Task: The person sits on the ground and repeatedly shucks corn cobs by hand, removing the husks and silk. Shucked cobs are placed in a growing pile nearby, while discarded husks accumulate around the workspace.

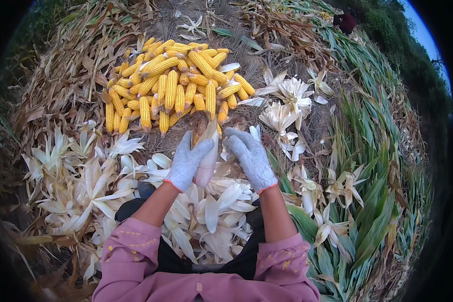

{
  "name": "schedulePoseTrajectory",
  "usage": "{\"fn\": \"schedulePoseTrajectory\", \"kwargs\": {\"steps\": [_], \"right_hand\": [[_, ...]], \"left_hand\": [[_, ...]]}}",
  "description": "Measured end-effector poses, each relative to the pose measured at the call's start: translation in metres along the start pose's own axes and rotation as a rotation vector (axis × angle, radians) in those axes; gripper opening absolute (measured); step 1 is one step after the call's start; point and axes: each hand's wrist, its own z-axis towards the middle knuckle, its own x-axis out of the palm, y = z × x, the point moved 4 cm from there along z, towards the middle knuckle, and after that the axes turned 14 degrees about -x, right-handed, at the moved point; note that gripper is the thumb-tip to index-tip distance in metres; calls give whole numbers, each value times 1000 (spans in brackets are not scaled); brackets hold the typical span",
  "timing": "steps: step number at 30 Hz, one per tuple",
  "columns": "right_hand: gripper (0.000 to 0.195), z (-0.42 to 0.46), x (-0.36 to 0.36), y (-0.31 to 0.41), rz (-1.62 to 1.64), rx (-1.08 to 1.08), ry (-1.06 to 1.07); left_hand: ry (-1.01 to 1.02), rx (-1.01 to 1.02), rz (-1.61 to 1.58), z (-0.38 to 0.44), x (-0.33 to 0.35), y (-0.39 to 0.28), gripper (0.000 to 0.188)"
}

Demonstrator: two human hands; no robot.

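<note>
My left hand (188,158), in a pale grey knit glove, grips an ear of corn (199,130) with its tip pointing away from me. Yellow-brown kernels show on its left side, while pale husk (208,166) still covers the right side and base. To the right of that ear, my gloved right hand (249,156) is held apart from it, thumb and fingers spread, with nothing visible in its grasp. Just beyond both hands lies a pile of husked yellow corn cobs (170,88).
Stripped husks (215,211) cover the ground between my legs, with more husks (90,188) heaped at left. Loose husks (287,105) lie right of the pile. Green corn stalks (373,211) line the right side; dry stalks (71,64) the left. Another person (345,22) is far off, upper right.
</note>
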Motion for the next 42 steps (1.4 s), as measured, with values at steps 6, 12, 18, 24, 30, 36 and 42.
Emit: {"fn": "schedulePoseTrajectory", "kwargs": {"steps": [6, 12, 18, 24, 30, 36, 42], "right_hand": [[36, 0, 17, 6, -95, 89, -42], [29, -4, 26, 10, -98, 10, -79], [27, -5, 38, -7, 448, 99, -284], [25, -5, 37, -12, 480, 124, -71], [33, -41, 74, 1, -332, -75, 1003], [50, -8, 47, 8, -552, 53, 591], [76, -3, 62, -1, -282, 27, 270]], "left_hand": [[36, 70, 227, 0, 9, 17, 72], [155, 33, -12, -2, 4, 14, 55], [168, -133, -600, -4, -3, 11, 37], [52, -161, -893, 33, -49, 15, 28], [-110, -10, -784, 30, -73, -6, 46], [-58, 41, -534, 20, -61, -14, 57], [31, -70, -438, 18, -42, -1, 56]]}}
